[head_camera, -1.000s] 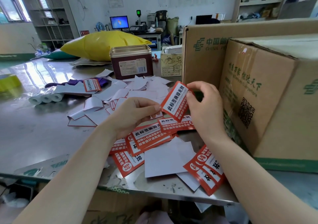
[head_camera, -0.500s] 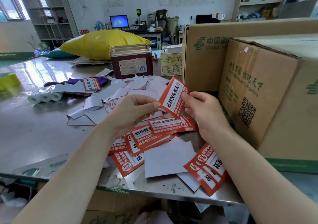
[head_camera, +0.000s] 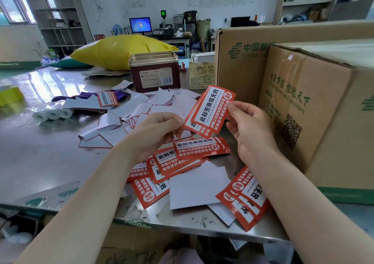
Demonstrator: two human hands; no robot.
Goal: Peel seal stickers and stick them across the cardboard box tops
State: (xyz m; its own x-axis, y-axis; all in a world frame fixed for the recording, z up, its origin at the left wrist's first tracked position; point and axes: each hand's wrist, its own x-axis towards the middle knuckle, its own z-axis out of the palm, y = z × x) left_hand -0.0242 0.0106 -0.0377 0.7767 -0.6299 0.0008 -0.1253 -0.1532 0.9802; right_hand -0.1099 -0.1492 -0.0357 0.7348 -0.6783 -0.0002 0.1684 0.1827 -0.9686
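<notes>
Steel-topped work table [head_camera: 40,162] fills the left and centre of the view. Two brown cardboard boxes on the right: the near cardboard box with a QR code [head_camera: 315,109] stands in front of the far cardboard box with green China Post print [head_camera: 242,61], touching or nearly so. Far left-centre: one yellow plastic sack [head_camera: 119,51]. In front of it, one dark red tin with a gold rim [head_camera: 154,71], barcode label facing the camera.

Loose white backing papers [head_camera: 129,109] lie scattered mid-table, too overlapped to count. Three small white paper rolls [head_camera: 53,113] lie side by side on the left.

Red-and-white seal stickers: fanned pile on the table [head_camera: 182,158] near centre, roughly five visible; a second stack near the table edge [head_camera: 244,197] at right, about three; one more on a paper stack at far left [head_camera: 107,99].

Held seal sticker [head_camera: 210,111] is off the table, tilted, upper end toward the boxes; a second layer shows offset beneath it, backing or second sticker, cannot tell which.

Left hand [head_camera: 159,130]: fingers curled, pinching the sticker's lower left end. Right hand [head_camera: 249,130]: palm toward camera, thumb and fingers gripping the sticker's right edge near the top. Both forearms reach in from the near edge.
</notes>
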